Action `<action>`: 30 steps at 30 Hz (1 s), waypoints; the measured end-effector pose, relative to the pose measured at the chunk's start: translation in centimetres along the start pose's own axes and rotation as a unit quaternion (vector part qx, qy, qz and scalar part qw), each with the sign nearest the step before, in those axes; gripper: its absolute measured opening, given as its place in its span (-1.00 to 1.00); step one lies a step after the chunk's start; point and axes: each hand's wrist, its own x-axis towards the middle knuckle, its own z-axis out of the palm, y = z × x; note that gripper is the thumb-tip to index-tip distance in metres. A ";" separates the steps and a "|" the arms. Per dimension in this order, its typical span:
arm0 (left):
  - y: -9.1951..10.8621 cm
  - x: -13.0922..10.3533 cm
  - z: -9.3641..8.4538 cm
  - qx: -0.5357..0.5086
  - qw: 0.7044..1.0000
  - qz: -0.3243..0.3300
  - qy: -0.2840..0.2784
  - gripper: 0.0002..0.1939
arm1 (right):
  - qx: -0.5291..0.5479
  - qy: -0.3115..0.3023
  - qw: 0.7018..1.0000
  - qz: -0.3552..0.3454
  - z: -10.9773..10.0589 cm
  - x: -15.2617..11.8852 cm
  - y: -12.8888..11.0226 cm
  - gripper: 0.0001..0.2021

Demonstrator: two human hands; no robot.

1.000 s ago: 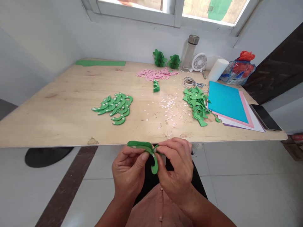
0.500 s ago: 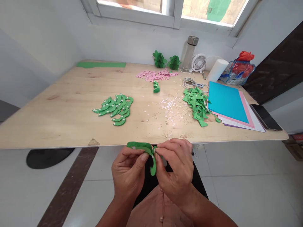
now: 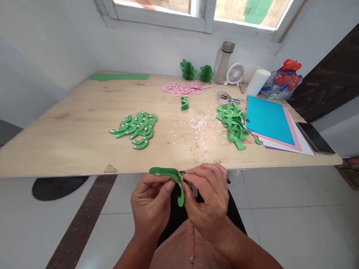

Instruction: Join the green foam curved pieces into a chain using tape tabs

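One view, from a camera worn on the head, faces forward and down. The shirt (image 3: 176, 250) is closest, at the bottom edge; the left hand (image 3: 153, 203) and right hand (image 3: 206, 190) are near, below centre. The table (image 3: 70, 130) spans the middle, seen from above; the window (image 3: 161, 20), farther off, is cut by the top edge.

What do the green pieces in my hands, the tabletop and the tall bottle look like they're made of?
Green pieces: perhaps thick paper or thin foam, fairly matte; they're thin, flat and cut into curves.
Tabletop: wood or a wood-look surface, pale and smooth, showing knots and grain.
Bottle: clear glass or plastic, see-through, with a silvery-grey lid that looks like metal.
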 end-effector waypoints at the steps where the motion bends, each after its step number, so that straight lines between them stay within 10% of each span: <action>1: -0.1 0.0 0.0 0.003 1.000 0.003 0.000 -0.88 | 0.001 -0.001 1.000 0.002 0.0 0.1 0.0 -0.89; 30: -0.5 -0.4 -0.8 0.110 0.986 0.126 0.007 -0.82 | 0.033 -0.028 0.998 0.048 0.3 0.0 -0.2 -0.84</action>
